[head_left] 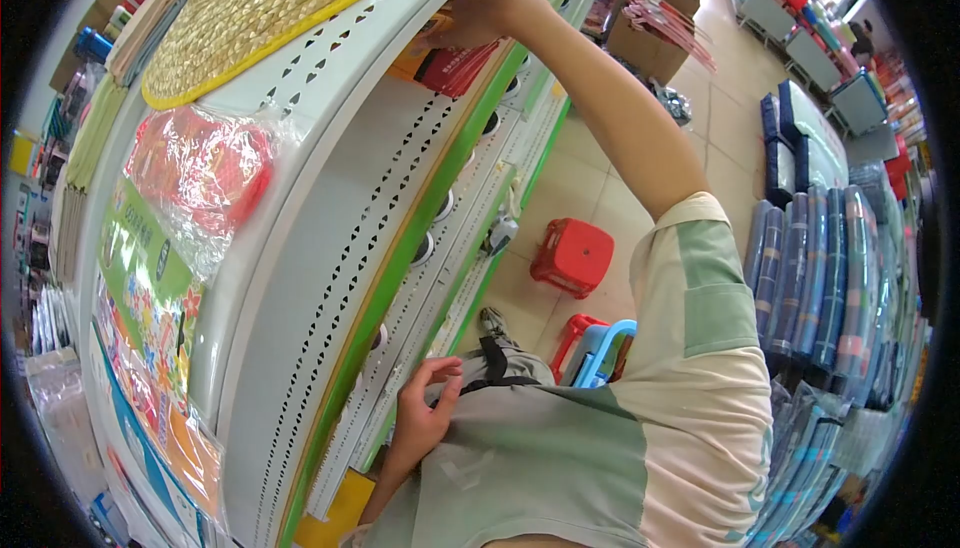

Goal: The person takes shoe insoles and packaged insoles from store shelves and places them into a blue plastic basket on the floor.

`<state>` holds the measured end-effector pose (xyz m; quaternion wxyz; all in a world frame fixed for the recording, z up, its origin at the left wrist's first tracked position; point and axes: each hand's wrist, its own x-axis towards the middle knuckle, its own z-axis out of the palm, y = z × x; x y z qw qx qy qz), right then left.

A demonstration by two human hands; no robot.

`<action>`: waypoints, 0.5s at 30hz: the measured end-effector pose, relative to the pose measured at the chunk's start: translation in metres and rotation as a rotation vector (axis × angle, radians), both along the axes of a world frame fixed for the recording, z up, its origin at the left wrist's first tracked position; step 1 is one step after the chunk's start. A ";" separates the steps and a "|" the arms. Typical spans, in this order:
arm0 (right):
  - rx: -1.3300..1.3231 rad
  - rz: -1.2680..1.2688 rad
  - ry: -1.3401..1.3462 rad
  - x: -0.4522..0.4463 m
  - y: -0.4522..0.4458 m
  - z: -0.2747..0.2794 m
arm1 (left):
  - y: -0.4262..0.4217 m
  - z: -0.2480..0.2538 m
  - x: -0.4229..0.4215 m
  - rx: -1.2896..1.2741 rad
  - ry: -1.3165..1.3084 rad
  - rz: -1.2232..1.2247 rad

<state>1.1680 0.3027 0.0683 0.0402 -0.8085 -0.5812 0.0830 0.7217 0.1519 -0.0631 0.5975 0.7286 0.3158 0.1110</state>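
Observation:
My right hand (pixel 475 20) reaches far out to a white shelf (pixel 310 238) and curls its fingers over a row of flat red-and-yellow packets (pixel 455 70). Its fingertips are partly hidden against the packets' edges; what kind of goods they are, I cannot tell. Close to my waist, beside the shelf's green front edge, my left hand (pixel 430 413) is loosely bent with thumb and fingers apart and nothing in it.
A straw hat (pixel 270 8) and plastic-wrapped goods (pixel 200 173) lie on the upper level at left. On the tiled floor stand a red stool (pixel 573 257) and a blue-handled basket (pixel 600 353). Wrapped folded textiles (pixel 825 278) line the right; a cardboard box (pixel 650 48) stands behind.

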 end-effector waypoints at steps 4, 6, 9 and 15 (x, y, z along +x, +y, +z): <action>-0.033 -0.034 0.033 0.003 0.006 -0.003 | -0.002 -0.002 -0.002 -0.016 0.003 0.009; -0.034 -0.005 0.108 0.007 0.009 -0.004 | -0.004 -0.002 -0.003 -0.019 -0.001 0.009; 0.128 0.127 0.278 0.016 0.014 -0.021 | -0.004 -0.001 -0.005 -0.014 -0.002 0.010; 0.219 0.228 0.376 0.000 0.036 -0.034 | -0.009 -0.005 -0.011 -0.021 -0.014 0.008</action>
